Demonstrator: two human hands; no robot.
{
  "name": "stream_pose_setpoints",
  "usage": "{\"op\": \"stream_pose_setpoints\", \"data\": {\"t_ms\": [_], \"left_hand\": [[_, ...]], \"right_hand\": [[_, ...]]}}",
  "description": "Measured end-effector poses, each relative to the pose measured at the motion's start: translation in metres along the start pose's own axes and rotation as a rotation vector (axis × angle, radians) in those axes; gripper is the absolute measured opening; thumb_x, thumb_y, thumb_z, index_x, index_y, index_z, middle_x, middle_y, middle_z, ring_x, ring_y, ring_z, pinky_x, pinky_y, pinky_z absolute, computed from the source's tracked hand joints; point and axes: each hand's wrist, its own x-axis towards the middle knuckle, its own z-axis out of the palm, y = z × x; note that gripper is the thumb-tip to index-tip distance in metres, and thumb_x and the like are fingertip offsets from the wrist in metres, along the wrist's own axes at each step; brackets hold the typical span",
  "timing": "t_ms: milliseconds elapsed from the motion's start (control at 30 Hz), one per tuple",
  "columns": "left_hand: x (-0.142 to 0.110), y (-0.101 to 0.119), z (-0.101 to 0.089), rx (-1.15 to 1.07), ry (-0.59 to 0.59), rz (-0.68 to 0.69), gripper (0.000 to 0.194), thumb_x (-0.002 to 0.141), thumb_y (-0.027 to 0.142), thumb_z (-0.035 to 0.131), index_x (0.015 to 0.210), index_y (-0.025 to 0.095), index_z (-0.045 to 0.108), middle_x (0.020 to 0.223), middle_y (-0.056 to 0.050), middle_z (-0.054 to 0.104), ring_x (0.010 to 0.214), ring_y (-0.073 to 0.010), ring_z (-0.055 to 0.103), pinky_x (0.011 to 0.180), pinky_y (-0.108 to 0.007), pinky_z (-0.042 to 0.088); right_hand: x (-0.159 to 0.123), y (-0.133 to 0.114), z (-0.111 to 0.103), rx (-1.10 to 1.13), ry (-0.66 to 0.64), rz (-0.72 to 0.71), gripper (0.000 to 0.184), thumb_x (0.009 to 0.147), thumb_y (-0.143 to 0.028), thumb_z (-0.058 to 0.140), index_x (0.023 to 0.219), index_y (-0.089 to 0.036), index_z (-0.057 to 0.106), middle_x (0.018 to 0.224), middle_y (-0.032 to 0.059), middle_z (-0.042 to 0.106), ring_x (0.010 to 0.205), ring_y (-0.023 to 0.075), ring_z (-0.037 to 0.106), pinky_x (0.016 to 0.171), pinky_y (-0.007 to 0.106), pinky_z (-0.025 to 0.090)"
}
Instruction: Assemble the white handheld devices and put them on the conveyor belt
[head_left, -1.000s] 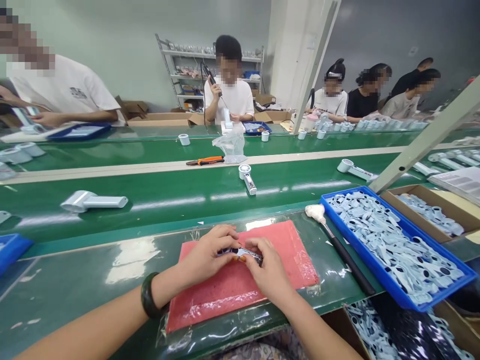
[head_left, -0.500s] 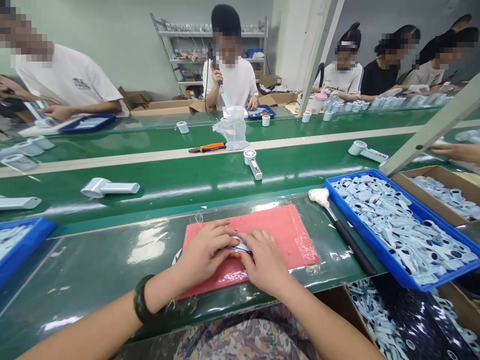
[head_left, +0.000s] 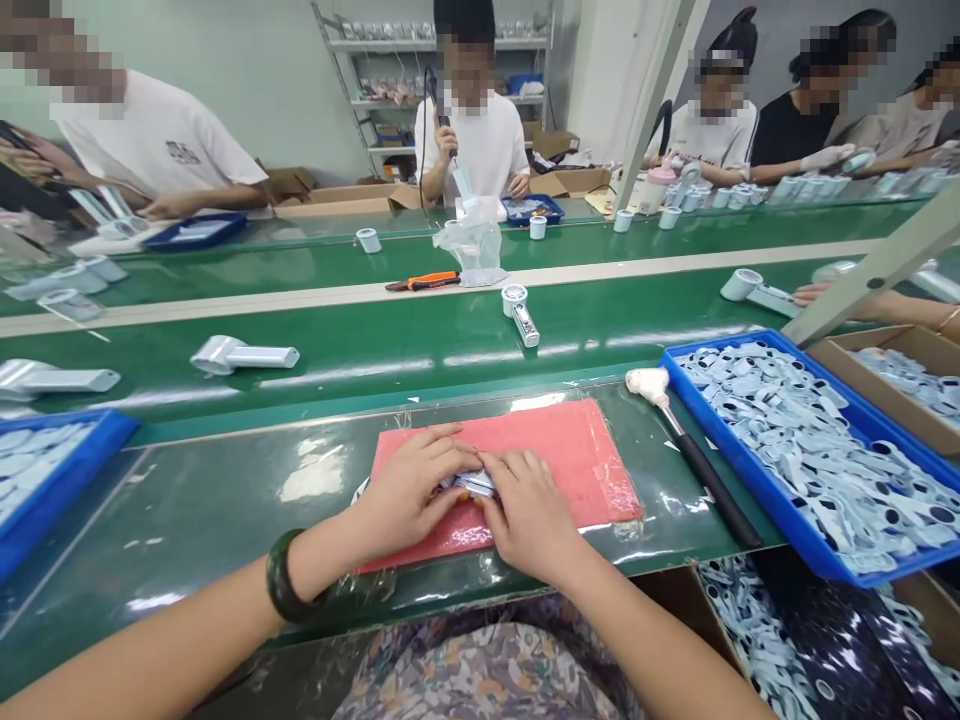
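Note:
My left hand [head_left: 414, 487] and my right hand [head_left: 531, 508] meet over a red pad [head_left: 589, 455]. Between them is a pale plastic fan part [head_left: 475, 484], gripped from both ends by thumbs and fingertips. Most of it lies hidden under my fingers, and small orange-brown bits show at its lower edge. To the right of the pad lies a mallet [head_left: 709, 475] with a black handle and a whitish wrapped head.
A blue tray [head_left: 772, 505] of pale plastic parts stands right; another blue tray [head_left: 112, 440] is left. Handheld fans [head_left: 525, 322] lie on the green conveyor belt [head_left: 390, 345], near pliers [head_left: 424, 282] and a plastic bag [head_left: 480, 250]. Co-workers sit opposite. A slanted post [head_left: 862, 280] rises right.
The view has shifted slightly. The part between my hands now shows a different face, a ridged edge where a printed surface showed before. Both hands keep their grip.

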Motion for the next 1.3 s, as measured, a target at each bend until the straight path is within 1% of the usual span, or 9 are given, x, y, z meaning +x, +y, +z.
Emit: {"op": "stream_pose_setpoints", "data": {"t_ms": [300,400,533,633,767,933,1100,1200,1300], "left_hand": [[0.002,-0.001,0.003,0.111,0.016,0.072,0.022,0.099,0.015,0.048,0.118,0.021,0.058,0.12,-0.006,0.067,0.125,-0.0254,0.055,0.113,-0.048,0.044],[0.002,0.001,0.0,0.275,-0.01,0.053,0.025,0.097,0.021,0.055,0.122,0.02,0.058,0.127,-0.008,0.064,0.13,-0.0309,0.05,0.109,-0.053,0.045],[0.016,-0.017,-0.017,0.422,-0.045,0.123,0.028,0.092,0.011,0.047,0.113,0.019,0.064,0.117,-0.009,0.066,0.122,-0.0275,0.054,0.105,-0.046,0.047],[0.052,-0.059,-0.043,0.558,-0.051,0.203,0.035,0.092,0.012,0.042,0.112,0.02,0.069,0.121,-0.012,0.066,0.125,-0.0301,0.053,0.105,-0.05,0.046],[0.13,-0.128,-0.066,0.787,0.051,0.116,0.047,0.096,0.011,0.03,0.112,0.013,0.074,0.138,-0.023,0.055,0.135,-0.0428,0.044,0.105,-0.064,0.041],[0.182,-0.156,-0.047,0.881,-0.032,-0.093,0.057,0.095,0.003,0.029,0.141,0.017,0.059,0.148,-0.025,0.049,0.137,-0.0433,0.046,0.099,-0.054,0.048],[0.144,-0.144,0.01,0.654,0.065,-0.004,0.062,0.09,0.01,0.038,0.148,0.025,0.052,0.158,-0.016,0.042,0.149,-0.039,0.035,0.107,-0.055,0.047],[0.082,-0.13,0.039,0.415,0.112,0.184,0.066,0.091,0.02,0.04,0.15,0.049,0.042,0.163,-0.002,0.037,0.149,-0.0349,0.039,0.111,-0.063,0.046],[0.017,-0.109,0.041,0.422,0.08,0.251,0.072,0.089,0.025,0.041,0.153,0.057,0.03,0.164,0.002,0.034,0.147,-0.0352,0.042,0.105,-0.064,0.053]], "right_hand": [[0.002,-0.001,0.005,-0.011,0.048,0.022,0.044,0.096,-0.022,0.054,0.139,-0.015,0.053,0.122,0.0155,0.063,0.109,0.0327,0.052,0.093,0.052,0.047],[-0.003,0.004,0.007,0.109,0.129,-0.017,0.048,0.095,-0.021,0.055,0.143,-0.016,0.049,0.13,0.0143,0.062,0.117,0.0309,0.054,0.1,0.051,0.047],[-0.025,0.022,-0.008,0.14,0.318,-0.074,0.058,0.095,-0.02,0.055,0.15,-0.016,0.038,0.149,0.0149,0.05,0.134,0.0283,0.047,0.111,0.049,0.044],[-0.051,0.043,-0.032,0.011,0.442,-0.008,0.05,0.097,-0.019,0.051,0.146,-0.019,0.043,0.144,0.0136,0.054,0.13,0.0276,0.05,0.108,0.048,0.046],[-0.085,0.082,-0.071,-0.141,0.508,0.157,0.039,0.098,-0.018,0.05,0.137,-0.018,0.054,0.133,0.0115,0.062,0.119,0.0259,0.057,0.102,0.044,0.05],[-0.104,0.137,-0.128,-0.379,0.568,0.505,0.033,0.102,-0.022,0.048,0.131,-0.016,0.063,0.12,0.012,0.067,0.112,0.025,0.06,0.099,0.04,0.052],[-0.082,0.183,-0.175,-0.589,0.412,0.688,0.033,0.102,-0.021,0.051,0.131,-0.021,0.068,0.119,0.0128,0.066,0.109,0.0273,0.058,0.097,0.041,0.049],[-0.061,0.196,-0.186,-0.621,0.291,0.624,0.025,0.096,-0.022,0.063,0.118,-0.026,0.075,0.118,0.0095,0.067,0.111,0.0279,0.056,0.095,0.039,0.047],[-0.046,0.199,-0.187,-0.646,0.197,0.568,0.015,0.091,-0.019,0.069,0.101,-0.024,0.079,0.111,0.0102,0.069,0.109,0.0292,0.058,0.09,0.039,0.045]]}}
